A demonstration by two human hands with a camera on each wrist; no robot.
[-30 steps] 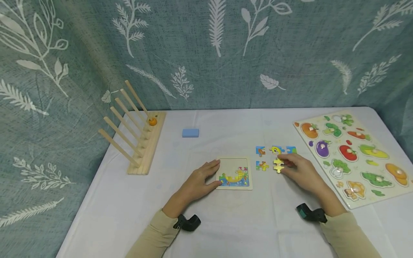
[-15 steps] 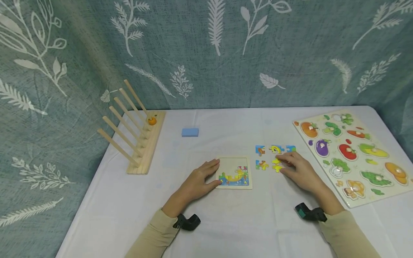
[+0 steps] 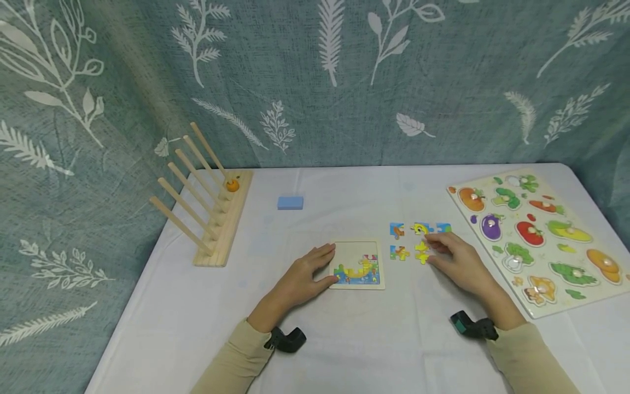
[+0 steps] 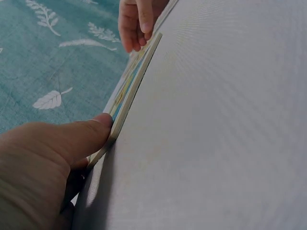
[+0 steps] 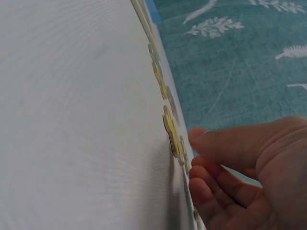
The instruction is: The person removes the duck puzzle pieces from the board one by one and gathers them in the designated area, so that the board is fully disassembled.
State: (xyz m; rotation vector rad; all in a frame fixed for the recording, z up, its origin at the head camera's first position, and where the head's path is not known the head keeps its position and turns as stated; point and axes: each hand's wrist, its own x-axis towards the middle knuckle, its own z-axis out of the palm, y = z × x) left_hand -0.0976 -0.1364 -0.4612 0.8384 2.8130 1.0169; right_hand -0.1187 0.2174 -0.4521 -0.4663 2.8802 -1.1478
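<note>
1. Nearest, the left hand [image 3: 301,278] lies along the left side of the tray [image 3: 350,250]; its thumb touches the near corner and its fingertips the far one, the grip spread and not clamped. The tray's picture is partly filled, mostly along the bottom and right.

2. The right hand [image 3: 462,264] is over the surface [image 3: 381,334], right of the tray. Its fingers are loosely bent, thumb and fingertips a little apart, with nothing visibly held between them.

3. The yellow piece [image 3: 421,253] lies flat just left of that grip, slightly longer near-to-far than across. Thumb and fingertips sit by its right side; whether either touches it I cannot tell. The right hand is clearly nearer; the left is across the tray.

4. Left of the yellow piece, between it and the tray, lies the orange piece [image 3: 400,252], apart from both.

5. Farther off is a row of three pieces [image 3: 420,228], the middle one just beyond the yellow piece.
</note>
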